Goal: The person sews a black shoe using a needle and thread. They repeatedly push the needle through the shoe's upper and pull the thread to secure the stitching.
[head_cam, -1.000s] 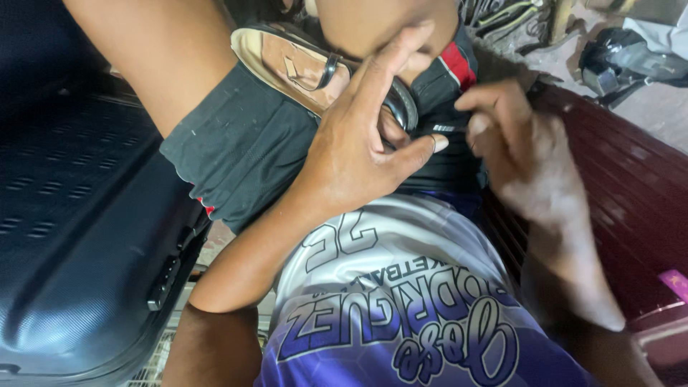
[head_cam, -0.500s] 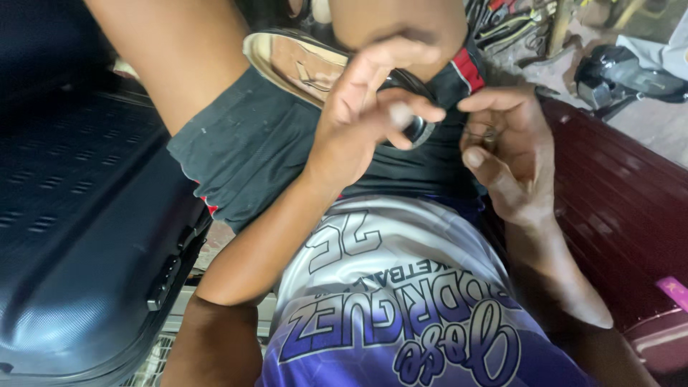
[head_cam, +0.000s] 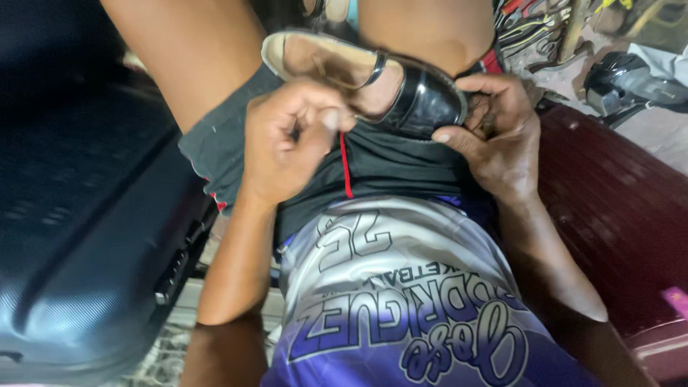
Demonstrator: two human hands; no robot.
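A black glossy sandal [head_cam: 419, 100] with a tan insole lies across my lap, toe pointing right. My right hand [head_cam: 498, 136] grips its black front end from the right side. My left hand [head_cam: 290, 140] is curled at the sandal's near edge, its fingertips pinched together close to the insole; whether they hold something small is hidden. I sit in dark shorts [head_cam: 390, 165] and a purple and white printed jersey [head_cam: 401, 301].
A dark blue hard-shell suitcase [head_cam: 79, 244] lies close on the left. A dark red woven surface [head_cam: 616, 208] runs along the right. Tools and a black object [head_cam: 623, 82] lie scattered at the top right.
My left hand has curled from a spread pose over the sandal into a pinch at its near edge. My right hand moved in and took hold of the sandal's front.
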